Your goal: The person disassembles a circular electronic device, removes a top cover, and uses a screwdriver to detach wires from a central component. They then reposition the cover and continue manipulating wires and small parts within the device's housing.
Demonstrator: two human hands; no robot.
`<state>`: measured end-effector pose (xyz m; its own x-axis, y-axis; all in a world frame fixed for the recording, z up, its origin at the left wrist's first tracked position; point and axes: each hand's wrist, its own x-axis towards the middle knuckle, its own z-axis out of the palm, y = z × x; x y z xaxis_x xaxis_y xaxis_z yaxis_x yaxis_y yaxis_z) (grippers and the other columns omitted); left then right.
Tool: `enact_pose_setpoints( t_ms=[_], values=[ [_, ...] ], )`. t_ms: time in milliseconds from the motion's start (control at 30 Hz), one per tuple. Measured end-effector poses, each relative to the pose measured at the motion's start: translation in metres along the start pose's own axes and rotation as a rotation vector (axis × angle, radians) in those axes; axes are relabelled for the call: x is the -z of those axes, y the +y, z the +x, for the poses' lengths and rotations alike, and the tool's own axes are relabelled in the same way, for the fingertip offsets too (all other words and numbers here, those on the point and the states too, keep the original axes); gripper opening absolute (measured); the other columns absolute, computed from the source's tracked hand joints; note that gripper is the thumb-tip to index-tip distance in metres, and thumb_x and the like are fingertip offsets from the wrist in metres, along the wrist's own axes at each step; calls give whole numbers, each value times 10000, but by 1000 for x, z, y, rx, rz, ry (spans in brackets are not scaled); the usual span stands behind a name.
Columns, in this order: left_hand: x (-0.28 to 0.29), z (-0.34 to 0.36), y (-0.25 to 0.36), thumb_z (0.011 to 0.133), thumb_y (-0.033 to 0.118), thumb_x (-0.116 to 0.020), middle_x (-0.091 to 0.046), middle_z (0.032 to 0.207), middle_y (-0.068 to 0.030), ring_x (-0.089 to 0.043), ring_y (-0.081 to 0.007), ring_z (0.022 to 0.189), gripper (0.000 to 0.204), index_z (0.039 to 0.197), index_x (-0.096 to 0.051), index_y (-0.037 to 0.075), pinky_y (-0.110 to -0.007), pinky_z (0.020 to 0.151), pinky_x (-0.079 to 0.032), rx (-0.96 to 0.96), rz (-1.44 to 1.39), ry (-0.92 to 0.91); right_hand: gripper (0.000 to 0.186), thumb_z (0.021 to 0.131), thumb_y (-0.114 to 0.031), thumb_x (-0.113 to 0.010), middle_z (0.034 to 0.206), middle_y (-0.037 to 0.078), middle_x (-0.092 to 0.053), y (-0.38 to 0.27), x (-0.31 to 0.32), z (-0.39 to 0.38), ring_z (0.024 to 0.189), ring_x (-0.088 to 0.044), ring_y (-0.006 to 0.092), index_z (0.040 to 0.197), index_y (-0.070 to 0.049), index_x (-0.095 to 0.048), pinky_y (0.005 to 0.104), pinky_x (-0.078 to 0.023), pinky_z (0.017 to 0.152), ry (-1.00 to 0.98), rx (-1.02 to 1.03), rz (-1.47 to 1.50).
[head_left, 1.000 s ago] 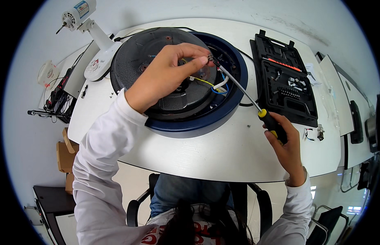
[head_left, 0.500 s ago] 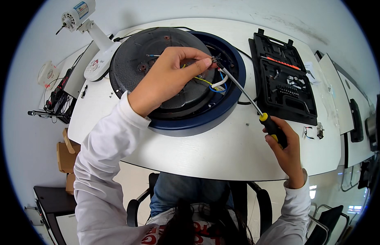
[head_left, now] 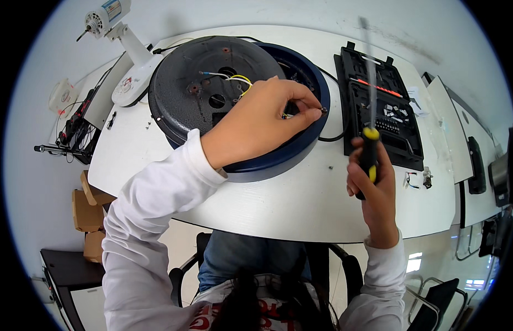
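A small dark piece [head_left: 323, 110], too small to name, is pinched between the thumb and fingertips of my left hand [head_left: 267, 118]. That hand is over the right rim of a round dark blue housing [head_left: 267, 174]. A round black speckled metal plate [head_left: 173, 83] lies tilted across the housing, with white and yellow wires [head_left: 242, 79] coming up near its holes. My right hand [head_left: 377, 190] is wrapped round the black and yellow handle of a screwdriver [head_left: 369, 151]. Its long shaft points up and away, smeared by motion, and touches nothing I can see.
An open black tool case [head_left: 350, 118] with bits and a red-orange tool stands at the right. Small wired parts [head_left: 413, 179] lie in front of it. A tiny piece [head_left: 331, 167] sits on the white table [head_left: 256, 209]. A white fan-like device [head_left: 132, 77] stands at the left.
My left hand has moved right from the housing's inside to its rim, carrying the small piece. The screwdriver has come off that spot and swung upright in my right hand.
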<state>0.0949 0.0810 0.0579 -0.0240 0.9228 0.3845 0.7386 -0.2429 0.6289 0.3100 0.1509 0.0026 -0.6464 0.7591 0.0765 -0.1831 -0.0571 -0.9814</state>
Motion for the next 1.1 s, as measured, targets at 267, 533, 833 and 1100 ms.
enact_pose_setpoints(
  t_ms=[267, 533, 833, 1100],
  values=[
    [26, -1, -13, 876, 211, -591, -648, 894, -58, -558, -100, 861, 249, 956, -638, -20, -251, 800, -432, 143, -301, -33, 362, 804, -83, -673, 817, 22, -586, -13, -34, 58, 560, -523, 55, 1125, -27, -515, 182, -427, 484, -80, 166, -181],
    [27, -5, -20, 850, 159, -611, -612, 960, -97, -573, -188, 895, 216, 992, -599, -4, -283, 825, -432, -43, 24, 50, 340, 780, -86, -704, 815, 33, -655, -5, -40, 86, 677, -566, 46, 1070, -46, -532, 175, -431, 566, -69, 247, -463],
    [10, -2, -41, 752, 183, -670, -579, 820, -48, -545, -224, 820, 149, 857, -639, 82, -345, 761, -423, -230, 799, 3, 299, 794, -83, -691, 787, 26, -657, -5, -29, 94, 664, -569, 43, 1052, -33, -548, 162, -422, 538, -58, 262, -469],
    [10, 9, -42, 768, 180, -655, -569, 740, -29, -557, -214, 784, 83, 779, -648, 99, -344, 714, -414, -213, 684, 63, 327, 782, -181, -705, 790, 6, -629, -19, -19, 114, 673, -592, 64, 1037, -35, -560, 193, -482, 573, -99, 77, -366]
  ],
)
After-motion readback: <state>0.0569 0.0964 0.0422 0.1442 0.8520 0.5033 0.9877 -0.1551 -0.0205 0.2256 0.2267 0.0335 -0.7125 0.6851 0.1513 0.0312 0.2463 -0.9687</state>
